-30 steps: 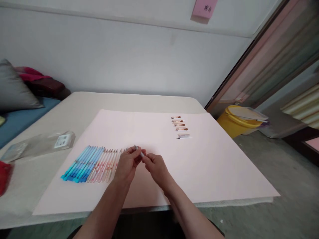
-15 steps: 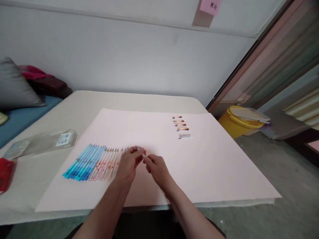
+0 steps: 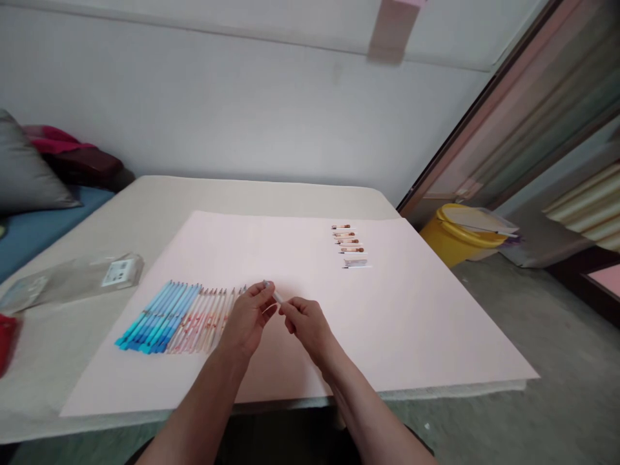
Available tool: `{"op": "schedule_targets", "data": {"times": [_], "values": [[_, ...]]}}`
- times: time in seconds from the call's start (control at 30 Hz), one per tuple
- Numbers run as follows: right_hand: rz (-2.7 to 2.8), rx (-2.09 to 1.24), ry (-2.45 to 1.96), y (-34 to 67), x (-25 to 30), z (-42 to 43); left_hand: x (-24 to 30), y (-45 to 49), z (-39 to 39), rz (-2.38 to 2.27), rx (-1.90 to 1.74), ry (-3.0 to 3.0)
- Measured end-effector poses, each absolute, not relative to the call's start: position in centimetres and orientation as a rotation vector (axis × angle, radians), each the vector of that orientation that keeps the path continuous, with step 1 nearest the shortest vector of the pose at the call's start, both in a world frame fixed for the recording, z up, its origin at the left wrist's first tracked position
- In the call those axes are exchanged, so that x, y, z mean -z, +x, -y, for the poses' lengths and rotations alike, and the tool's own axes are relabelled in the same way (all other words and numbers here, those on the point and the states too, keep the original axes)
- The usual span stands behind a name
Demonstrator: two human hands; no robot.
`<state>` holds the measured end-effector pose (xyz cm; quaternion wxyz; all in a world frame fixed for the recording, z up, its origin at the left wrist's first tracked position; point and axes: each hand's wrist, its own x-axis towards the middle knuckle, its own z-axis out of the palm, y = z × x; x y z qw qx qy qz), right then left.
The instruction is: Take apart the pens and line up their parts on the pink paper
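Between my two hands is a slim pale pen (image 3: 278, 297), slanting down to the right. My left hand (image 3: 250, 315) pinches its upper end between thumb and fingers. My right hand (image 3: 306, 324) is closed on the lower end, which the fingers hide. To the left, partly behind my left hand, lies a row of pens: blue pens (image 3: 159, 316) at the outer side and pink-and-white pens (image 3: 198, 320) nearer the hand. At the far right of the pale pink sheet (image 3: 397, 323), several thin pen refills (image 3: 356, 267) lie beside short brown-and-cream pieces (image 3: 351, 250), stacked in a column.
A clear plastic bag (image 3: 82, 281) with a white label lies on the table's left side, near a red object (image 3: 6, 339) at the edge. A yellow bucket (image 3: 443, 242) stands on the floor to the right. The wall (image 3: 252, 116) rises behind the table.
My hands have drawn slightly apart, and more of the pale pen shows between them. The view has shifted slightly; the laid-out pens and pieces stay in place.
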<state>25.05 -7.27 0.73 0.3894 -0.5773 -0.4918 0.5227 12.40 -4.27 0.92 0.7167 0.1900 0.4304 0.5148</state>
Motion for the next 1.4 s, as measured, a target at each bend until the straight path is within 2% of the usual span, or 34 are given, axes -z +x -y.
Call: {"op": "schedule_targets", "data": {"times": [0.1,0.3,0.8,1.0,1.17,1.4], "values": [[1.244,-1.314,-1.457,25.1,-0.61,7.29,-0.96,12.31,4.28,-0.879,-1.131,0.413],[1.292,-1.326,-1.442,25.21,-0.56,7.32,-0.69,12.22,4.15,-1.063,-1.141,0.45],[1.29,-1.295,-1.45,25.18,0.07,7.21,-0.93,12.2,4.26,-0.903,-1.131,0.402],[1.344,-1.306,-1.442,24.97,0.13,7.3,-0.47,12.15,4.18,-1.084,-1.177,0.441],[1.3,-1.292,-1.461,25.13,-0.15,7.14,-0.8,12.13,4.23,-0.921,-1.124,0.381],[1.32,-1.281,-1.45,25.14,-0.06,7.27,-1.0,12.24,4.2,-1.022,-1.12,0.396]]}}
